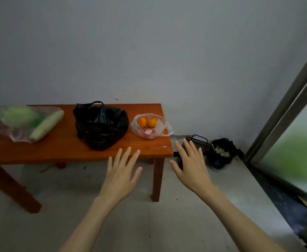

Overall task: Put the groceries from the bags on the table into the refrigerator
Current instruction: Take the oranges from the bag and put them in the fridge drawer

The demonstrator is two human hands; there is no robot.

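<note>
A low orange-brown wooden table [61, 148] stands against the wall. On it, from left to right: a clear bag [18, 131] with a pale green cabbage [19, 116] and a long pale gourd [46, 125], a black plastic bag [100, 127] with tied handles, and a small clear bag [151, 130] with two oranges [147, 122]. My left hand [122, 172] hovers with spread fingers just in front of the table's front edge. My right hand [191, 165] is held out flat past the table's right corner. Both hold nothing. No refrigerator is in view.
On the floor to the right of the table sit a dark slatted basket [198, 142] and a black bag of scraps [221, 153]. A metal-framed glass door [292, 124] runs along the right side. The grey wall stands behind the table.
</note>
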